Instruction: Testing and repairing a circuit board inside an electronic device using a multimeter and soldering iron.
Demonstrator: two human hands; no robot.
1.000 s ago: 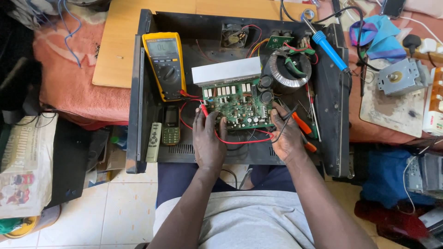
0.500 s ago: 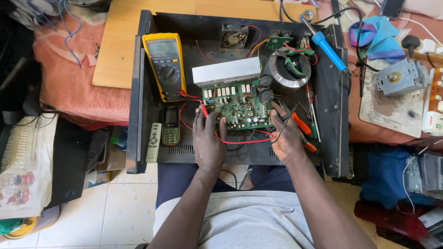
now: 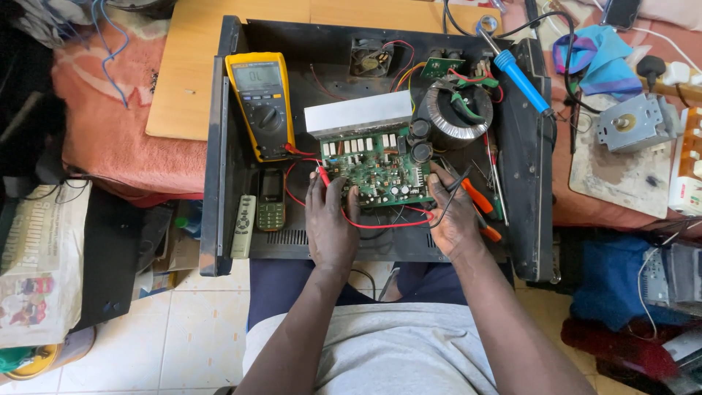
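The green circuit board [image 3: 378,170] sits in the middle of the open black chassis [image 3: 512,153], and all positions below are given relative to that board. The left hand [image 3: 330,219] rests at the board's near left corner, fingers closed narrowly around a red test probe [image 3: 322,175] whose tip touches the board's left edge. The right hand [image 3: 452,219] rests at the near right corner, fingers curled around what appears to be a black probe lead [image 3: 447,196]; the tip itself is hidden under the fingers, so its contact point cannot be told. A red lead wire [image 3: 380,223] loops along the near side of the board between the two hands. Compared with the views half a second and one second earlier, neither hand has shifted noticeably: both remain planted at the same corners, and the probes hold the same stations. The judgement is that a reading is being held steady rather than a new point sought. The yellow multimeter [image 3: 262,104] lies to the far left of the board, display facing up. A silver heat sink [image 3: 358,115] borders the far edge, a ring-shaped transformer [image 3: 455,117] stands at the far right, and a blue-handled soldering iron [image 3: 521,80] lies beyond it on the chassis rim. Orange-handled pliers [image 3: 481,205] lie just right of the right hand. A small mobile phone [image 3: 270,199] and a pale remote control [image 3: 243,225] lie left of the left hand.
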